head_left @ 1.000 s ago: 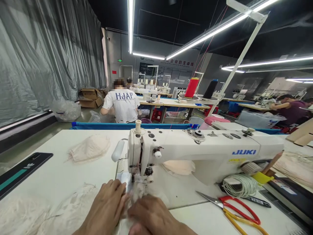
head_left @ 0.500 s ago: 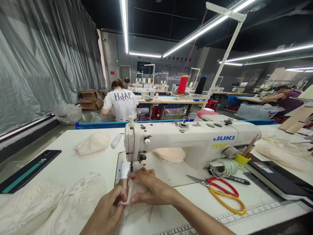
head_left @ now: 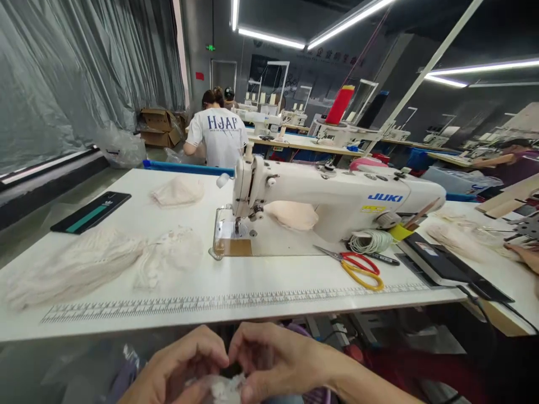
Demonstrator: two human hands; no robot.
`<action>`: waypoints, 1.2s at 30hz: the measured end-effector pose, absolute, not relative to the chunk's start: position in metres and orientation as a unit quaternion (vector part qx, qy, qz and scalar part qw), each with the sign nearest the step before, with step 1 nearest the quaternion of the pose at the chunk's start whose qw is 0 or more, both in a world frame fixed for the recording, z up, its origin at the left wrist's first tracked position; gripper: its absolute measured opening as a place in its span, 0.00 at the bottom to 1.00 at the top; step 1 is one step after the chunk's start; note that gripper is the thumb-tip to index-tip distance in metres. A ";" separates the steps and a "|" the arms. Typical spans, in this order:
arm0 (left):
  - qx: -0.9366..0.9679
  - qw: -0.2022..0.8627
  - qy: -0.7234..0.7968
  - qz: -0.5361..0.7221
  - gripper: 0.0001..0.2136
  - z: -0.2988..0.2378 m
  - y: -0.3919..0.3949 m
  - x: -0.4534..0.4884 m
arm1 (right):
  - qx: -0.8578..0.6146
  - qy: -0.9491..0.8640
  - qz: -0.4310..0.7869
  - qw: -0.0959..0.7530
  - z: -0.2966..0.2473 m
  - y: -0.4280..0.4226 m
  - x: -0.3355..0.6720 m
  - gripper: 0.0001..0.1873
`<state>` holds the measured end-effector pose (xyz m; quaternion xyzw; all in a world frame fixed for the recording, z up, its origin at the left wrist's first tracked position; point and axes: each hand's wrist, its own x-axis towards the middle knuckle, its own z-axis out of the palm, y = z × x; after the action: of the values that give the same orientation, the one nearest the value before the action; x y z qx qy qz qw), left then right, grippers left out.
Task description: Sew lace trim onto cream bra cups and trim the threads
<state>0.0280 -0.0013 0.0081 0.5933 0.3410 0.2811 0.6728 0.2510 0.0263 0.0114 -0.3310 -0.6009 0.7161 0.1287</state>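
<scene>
Left hand (head_left: pixel 181 370), right hand (head_left: pixel 273 362) and lace piece (head_left: pixel 225 388) withdrawn from needle plate (head_left: pixel 229 235) to 6 o'clock, below table (head_left: pixel 269 292) edge. Both hands pinch lace piece between fingertips.
Risk: piece unsupported; slackened pinch likely drops it under table. Thin lace may tear if hands pull apart.
Containers: yellow cup (head_left: pixel 399 232), 2 o'clock, holds pencil (head_left: pixel 421 213). Cardboard boxes (head_left: pixel 158 120), 11 o'clock, far: contents not visible.

White lace piece (head_left: pixel 225 388); crumpled; below table edge, at frame bottom.
</scene>
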 end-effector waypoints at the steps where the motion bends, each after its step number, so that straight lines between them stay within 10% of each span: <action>1: 0.603 0.668 0.343 0.271 0.08 0.008 -0.006 0.026 | -0.336 -0.619 0.697 0.134 0.005 0.018 0.247 0.29; 36: 0.521 0.709 0.459 0.123 0.15 -0.052 -0.029 0.015 | -0.373 -0.471 0.792 0.109 -0.040 -0.002 0.226 0.23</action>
<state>0.0153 -0.0293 -0.0520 0.5211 0.4586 0.1234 0.7091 0.2256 -0.0022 -0.0403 -0.3725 -0.4707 0.7924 0.1087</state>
